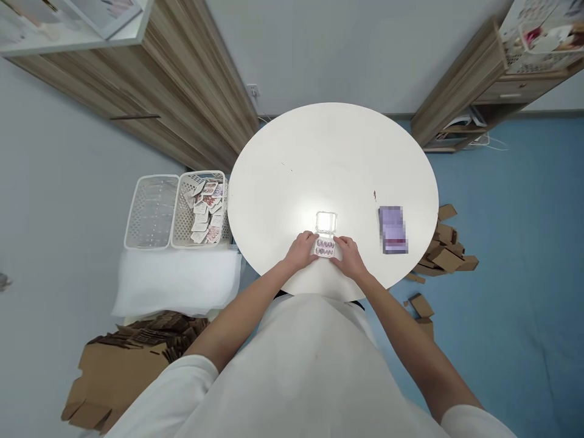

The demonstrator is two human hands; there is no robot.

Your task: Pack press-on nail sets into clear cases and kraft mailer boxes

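Note:
A small clear plastic case (325, 237) lies open on the round white table (333, 164), its lid (326, 221) folded back away from me. Its lower half holds a row of small pinkish pieces. My left hand (302, 250) pinches the case's left edge with curled fingers. My right hand (348, 255) grips the right edge the same way. Both hands rest on the table near its front edge.
A purple flat pack (393, 229) lies on the table to the right. Left of the table stand two white baskets, one (203, 210) with several small packets, the other (152, 212) bare. Flattened brown cardboard (118, 365) lies at lower left, cardboard scraps (444, 249) on the blue floor right.

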